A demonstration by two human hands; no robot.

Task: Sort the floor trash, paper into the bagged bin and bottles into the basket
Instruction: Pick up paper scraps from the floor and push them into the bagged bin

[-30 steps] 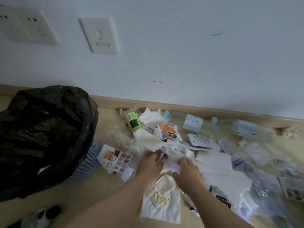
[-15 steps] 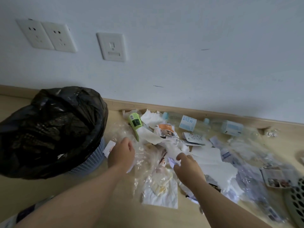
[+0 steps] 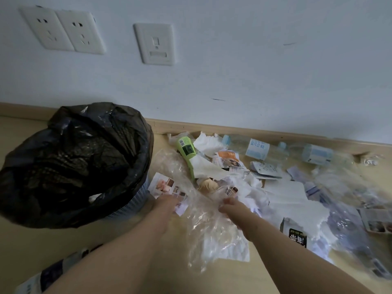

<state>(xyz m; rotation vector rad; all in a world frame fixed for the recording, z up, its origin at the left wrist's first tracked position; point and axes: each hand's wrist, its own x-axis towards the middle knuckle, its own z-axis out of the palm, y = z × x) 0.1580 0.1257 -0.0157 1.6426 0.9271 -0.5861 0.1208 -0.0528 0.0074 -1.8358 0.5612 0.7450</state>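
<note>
A white wall (image 3: 254,60) filled the upper half of the view. At 10 o'clock two white socket plates (image 3: 63,32) sat side by side, touching, both tilted in the wide lens. Just right of them, toward 11 o'clock, hung a single white switch plate (image 3: 156,43) with a small rocker. A short dark scuff (image 3: 289,43) marked the wall at 1 o'clock, and a second scuff (image 3: 218,99) lay near the centre. A pale wooden skirting board (image 3: 265,132) ran along the wall's foot from 9 to 3 o'clock. Below it spread a light wooden floor (image 3: 31,240). At 7 o'clock lay a dark-and-white patterned object (image 3: 53,272), partly hidden; what it was could not be told.
</note>
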